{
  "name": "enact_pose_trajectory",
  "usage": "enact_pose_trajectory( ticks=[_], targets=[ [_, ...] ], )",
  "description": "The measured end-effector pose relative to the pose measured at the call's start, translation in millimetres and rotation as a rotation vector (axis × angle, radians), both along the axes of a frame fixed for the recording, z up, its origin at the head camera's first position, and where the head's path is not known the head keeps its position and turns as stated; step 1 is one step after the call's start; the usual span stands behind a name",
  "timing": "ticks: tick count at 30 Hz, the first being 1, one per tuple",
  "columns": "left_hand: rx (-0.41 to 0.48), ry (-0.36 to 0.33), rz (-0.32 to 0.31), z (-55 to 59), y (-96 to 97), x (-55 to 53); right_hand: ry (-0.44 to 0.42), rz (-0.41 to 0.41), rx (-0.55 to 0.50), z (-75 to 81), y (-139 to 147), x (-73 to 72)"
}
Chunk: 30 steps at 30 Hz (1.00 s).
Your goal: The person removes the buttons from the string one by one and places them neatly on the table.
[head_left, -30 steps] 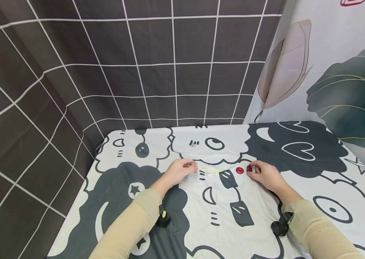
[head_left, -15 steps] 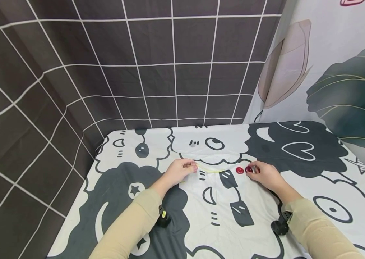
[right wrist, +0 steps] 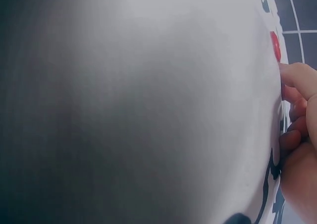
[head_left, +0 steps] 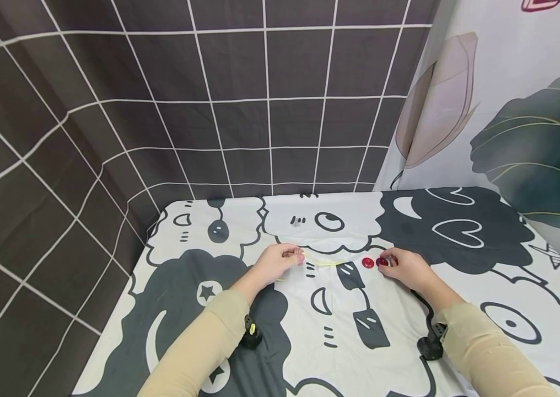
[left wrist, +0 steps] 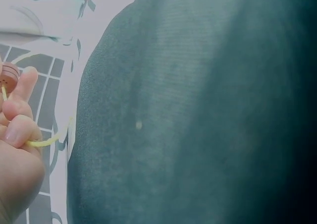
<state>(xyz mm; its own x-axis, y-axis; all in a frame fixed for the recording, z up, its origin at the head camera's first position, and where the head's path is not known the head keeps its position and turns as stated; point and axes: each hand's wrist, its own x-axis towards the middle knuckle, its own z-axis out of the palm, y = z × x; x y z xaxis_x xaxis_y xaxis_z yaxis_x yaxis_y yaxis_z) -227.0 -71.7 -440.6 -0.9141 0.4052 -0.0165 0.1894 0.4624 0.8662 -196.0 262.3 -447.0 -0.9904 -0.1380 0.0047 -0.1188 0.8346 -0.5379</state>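
— So, how do the two hands sit right now?

— Both forearms, in beige sleeves, reach forward over the bench and angle inward, with the wrists low on the cartoon-sheep cloth (head_left: 339, 353). The left hand (head_left: 276, 263) lies knuckles-up, fingers curled, pinching one end of a thin yellow cord (head_left: 327, 263) between thumb and fingertips.

— And where does the cord run?

— From those fingertips it stretches rightward across the cloth, nearly straight, toward a red bead (head_left: 367, 262) that lies flat on the cloth between the two hands. I cannot tell whether the cord's far end touches that bead.

— What about the right hand?

— The right hand (head_left: 405, 269) rests on the cloth just right of that bead, fingers bent, its fingertips closed on a second, darker red bead (head_left: 382, 261). The two beads sit just beside each other, a small gap between them.

— Do the wrist views add anything?

— The left wrist view shows the curled fingers (left wrist: 19, 122) with the yellow cord passing through them, and a small brownish bead (left wrist: 10, 73) at the tip of the raised finger. The right wrist view is mostly blurred cloth; the fingers (right wrist: 299, 78) lie against the cloth, with the red bead just beyond the top fingertip.

— Anything else around?

— A dark grid-patterned backdrop (head_left: 240, 94) behind, and a leaf-print curtain (head_left: 518, 110) on the right.
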Motion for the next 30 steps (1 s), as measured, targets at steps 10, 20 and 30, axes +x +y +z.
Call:
enact_pose_trajectory(
  ticks=[10, 20, 30],
  targets=[
    [-0.008, 0.0, 0.009, -0.9, -1.1, 1.5, 0.028, 0.006, -0.02, -4.6, 2.5, 0.1],
    [0.002, 0.004, 0.0, 0.0, -0.4, -0.5, 0.053, -0.013, -0.045, -3.1, 1.9, 0.2],
    [-0.01, 0.024, -0.016, 2.7, 4.7, -1.0, 0.063, 0.017, -0.058, 2.9, -4.2, -2.0]
  ],
)
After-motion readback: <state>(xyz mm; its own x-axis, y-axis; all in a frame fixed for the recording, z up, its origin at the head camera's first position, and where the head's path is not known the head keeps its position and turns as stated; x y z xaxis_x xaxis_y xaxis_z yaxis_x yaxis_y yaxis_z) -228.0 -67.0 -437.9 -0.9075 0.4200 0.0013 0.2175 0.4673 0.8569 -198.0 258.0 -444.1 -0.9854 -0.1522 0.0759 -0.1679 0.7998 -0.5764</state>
